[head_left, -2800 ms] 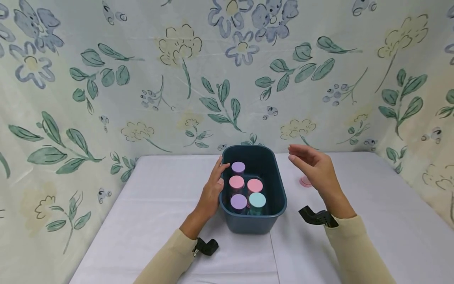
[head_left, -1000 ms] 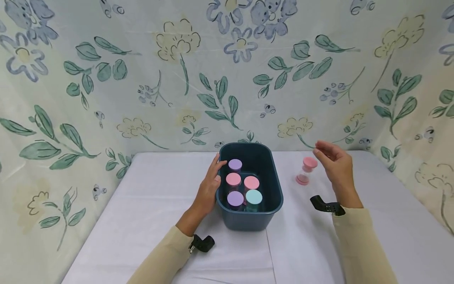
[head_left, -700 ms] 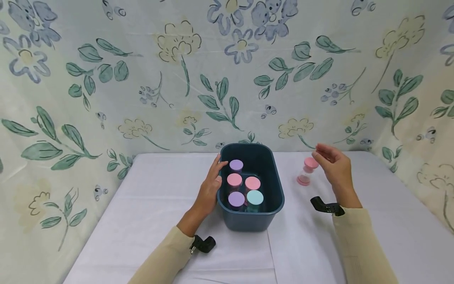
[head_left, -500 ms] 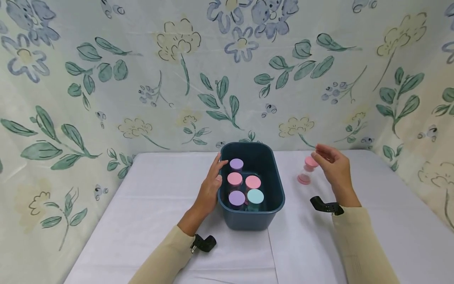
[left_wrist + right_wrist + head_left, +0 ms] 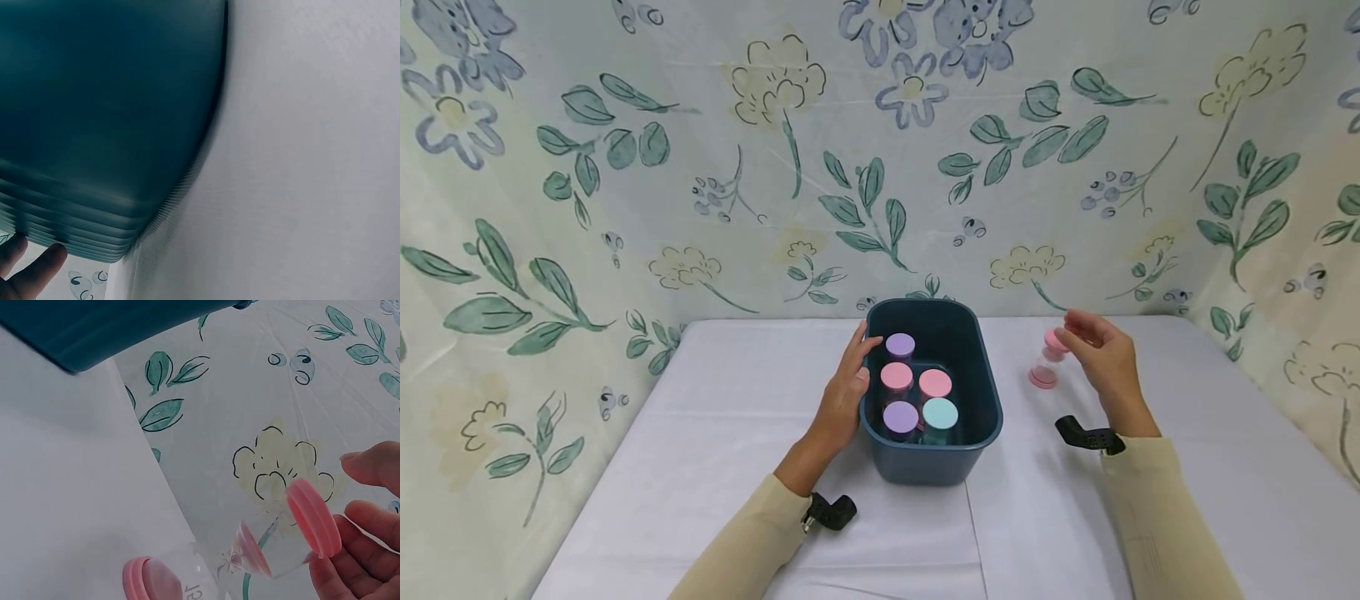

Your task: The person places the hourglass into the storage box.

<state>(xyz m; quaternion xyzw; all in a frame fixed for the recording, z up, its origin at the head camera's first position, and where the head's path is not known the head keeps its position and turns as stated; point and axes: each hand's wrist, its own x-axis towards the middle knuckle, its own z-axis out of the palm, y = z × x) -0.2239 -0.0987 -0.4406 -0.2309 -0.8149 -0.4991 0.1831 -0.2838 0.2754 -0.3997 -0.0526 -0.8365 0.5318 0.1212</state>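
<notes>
My left hand [image 5: 842, 396] rests along the left side of a dark blue bin [image 5: 928, 467], fingers extended at the rim; the left wrist view shows two fingertips against the ribbed outer wall [image 5: 81, 212]. Inside the bin stand several sand timers: two purple-capped ones [image 5: 900, 417], two pink-capped ones [image 5: 897, 377] and a light-blue-capped one [image 5: 940, 414]. Right of the bin, a pink sand timer [image 5: 1048, 360] stands upright on the table. My right hand [image 5: 1105, 358] is at its pink top cap [image 5: 314, 519]; the fingertips lie right at the cap, with the thumb apart from it.
A white cloth covers the table [image 5: 752, 400]. Behind it hangs a floral curtain [image 5: 850, 108], which meets the table's back edge just past the bin. A black camera mount [image 5: 1090, 437] sits on the right wrist, another [image 5: 832, 512] on the left.
My right hand has moved right from beside the bin, uncovering the pink sand timer, then slightly back left until its fingers overlap the top cap. Timer, bin and left hand stay put.
</notes>
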